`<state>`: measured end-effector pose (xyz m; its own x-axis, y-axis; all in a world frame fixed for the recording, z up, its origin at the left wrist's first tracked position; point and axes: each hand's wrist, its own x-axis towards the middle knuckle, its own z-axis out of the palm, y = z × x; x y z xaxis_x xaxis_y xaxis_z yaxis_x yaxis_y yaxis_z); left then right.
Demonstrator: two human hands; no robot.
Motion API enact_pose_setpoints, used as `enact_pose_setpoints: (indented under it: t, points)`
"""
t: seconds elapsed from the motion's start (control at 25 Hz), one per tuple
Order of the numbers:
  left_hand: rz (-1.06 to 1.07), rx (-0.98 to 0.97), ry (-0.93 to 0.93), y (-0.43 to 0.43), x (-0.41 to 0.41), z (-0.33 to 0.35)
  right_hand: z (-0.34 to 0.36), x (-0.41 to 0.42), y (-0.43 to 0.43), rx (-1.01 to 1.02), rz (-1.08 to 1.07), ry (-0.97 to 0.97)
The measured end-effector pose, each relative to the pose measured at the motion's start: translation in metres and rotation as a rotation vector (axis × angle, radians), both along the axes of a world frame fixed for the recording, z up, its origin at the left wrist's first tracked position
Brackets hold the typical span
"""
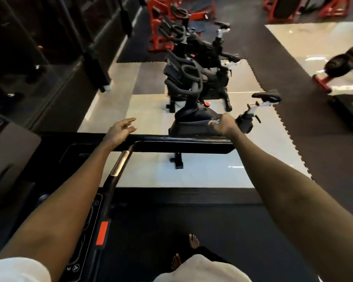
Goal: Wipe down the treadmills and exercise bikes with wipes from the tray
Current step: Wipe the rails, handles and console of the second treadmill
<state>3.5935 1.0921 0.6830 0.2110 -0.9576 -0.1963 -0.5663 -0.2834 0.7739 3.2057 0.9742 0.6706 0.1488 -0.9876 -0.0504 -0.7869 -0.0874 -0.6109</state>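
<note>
- A small crumpled wipe [214, 122] is pinched at the fingertips of the right grip [224, 124], which is curled narrowly round it. Only a pale scrap is seen past the knuckles.
- The right grip is held out beyond the treadmill's side rail [181, 143], in front of the dark body of the nearest exercise bike [194, 124]. Whether the wipe touches the bike cannot be told.
- The left grip [120, 130] is held wide, fingers loosely spread and holding nothing, just above the same rail. It is judged to be kept there for balance while the other arm is stretched out.
- The treadmill belt [192, 220] is stood upon with bare feet [193, 241], which would explain why both arms are reached over the rail and the bike is not approached from the floor.
- A console strip [84, 212] with a red tab [101, 233] lies along the left, under the left forearm.
- More bikes [204, 47] are lined up behind the nearest one, with red-framed machines [159, 21] further off.
- The tray of wipes is not seen in this view.
- The step in hand is judged to be the passage from treadmill to bike, the wipe being carried ready.
</note>
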Motion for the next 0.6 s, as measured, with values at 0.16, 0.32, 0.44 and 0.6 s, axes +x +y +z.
enact_pose_setpoints:
  t: [0.16, 0.32, 0.44, 0.6]
  points:
    - [-0.1, 0.055, 0.001, -0.051, -0.035, -0.021, -0.026, -0.034, -0.011, 0.063, -0.108, -0.022]
    - [-0.182, 0.125, -0.011, -0.093, -0.071, -0.045, -0.052, -0.06, -0.017, 0.096, -0.191, -0.022]
    - [-0.217, 0.166, -0.062, -0.115, -0.101, -0.067, -0.083, -0.078, -0.025, 0.134, -0.187, 0.031]
    - [-0.257, 0.214, -0.11, -0.124, -0.129, -0.101, -0.117, -0.085, -0.027, 0.1, -0.197, 0.109]
